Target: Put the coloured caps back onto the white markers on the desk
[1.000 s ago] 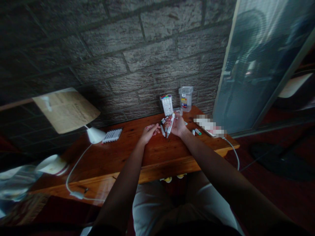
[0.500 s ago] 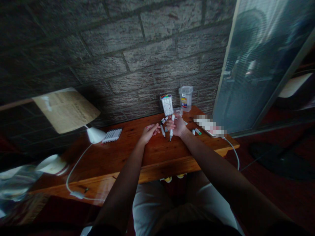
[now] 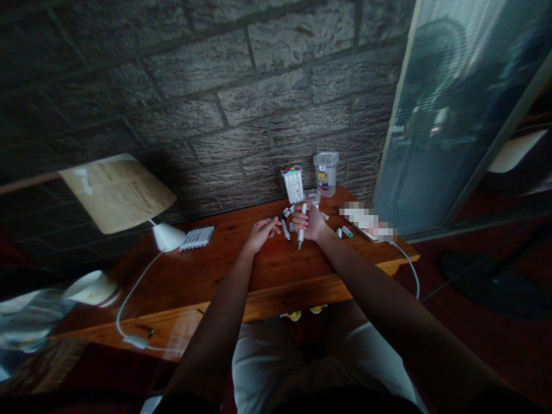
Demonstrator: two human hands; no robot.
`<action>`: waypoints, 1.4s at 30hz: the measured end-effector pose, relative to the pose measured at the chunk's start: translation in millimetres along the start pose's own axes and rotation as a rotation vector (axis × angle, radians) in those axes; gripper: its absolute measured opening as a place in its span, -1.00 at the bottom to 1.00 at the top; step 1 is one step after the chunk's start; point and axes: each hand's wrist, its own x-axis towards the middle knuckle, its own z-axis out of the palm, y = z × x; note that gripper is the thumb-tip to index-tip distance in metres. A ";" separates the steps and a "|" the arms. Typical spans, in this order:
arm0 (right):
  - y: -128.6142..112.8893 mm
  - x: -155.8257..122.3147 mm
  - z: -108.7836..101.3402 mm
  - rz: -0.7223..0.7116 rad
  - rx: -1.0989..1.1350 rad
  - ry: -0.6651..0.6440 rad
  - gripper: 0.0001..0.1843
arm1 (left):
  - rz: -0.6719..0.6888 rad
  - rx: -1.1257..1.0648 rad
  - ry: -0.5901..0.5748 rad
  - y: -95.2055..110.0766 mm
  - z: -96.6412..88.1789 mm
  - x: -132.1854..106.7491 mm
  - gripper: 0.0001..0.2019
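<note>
My right hand (image 3: 316, 223) is closed around a white marker (image 3: 301, 232), held nearly upright with its grey tip end pointing down toward the tabletop. My left hand (image 3: 264, 233) rests to the left with loosely curled fingers; nothing shows in them. Between the hands, another marker (image 3: 286, 230) lies on the wooden table, with a few more pieces partly hidden behind my right fingers. A green-ended marker (image 3: 347, 232) lies to the right of my right wrist. Beyond the hands stands a packed set of markers (image 3: 294, 185) with coloured tops.
A clear plastic container (image 3: 326, 175) stands at the back against the stone wall. A row of markers (image 3: 197, 237) lies at left beside a lamp (image 3: 166, 237). A white power strip (image 3: 366, 221) with a cable sits at right. A white bowl (image 3: 92, 289) is at far left.
Almost nothing differs. My right hand and the marker in it have shifted very slightly; the left hand stays in place.
</note>
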 end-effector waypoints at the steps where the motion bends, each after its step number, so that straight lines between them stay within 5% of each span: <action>1: 0.2 -0.1 -0.2 0.002 -0.003 0.001 -0.58 | 0.001 -0.002 0.000 0.8 0.3 -0.3 -0.40; 30: -2.8 4.8 -2.3 -0.057 -0.045 0.128 -0.66 | -0.027 -0.008 0.013 7.3 2.8 -3.4 -0.39; 42: 2.2 3.8 2.7 -0.013 -0.034 0.045 -0.52 | -0.013 -0.010 0.002 3.0 1.0 -2.0 -0.41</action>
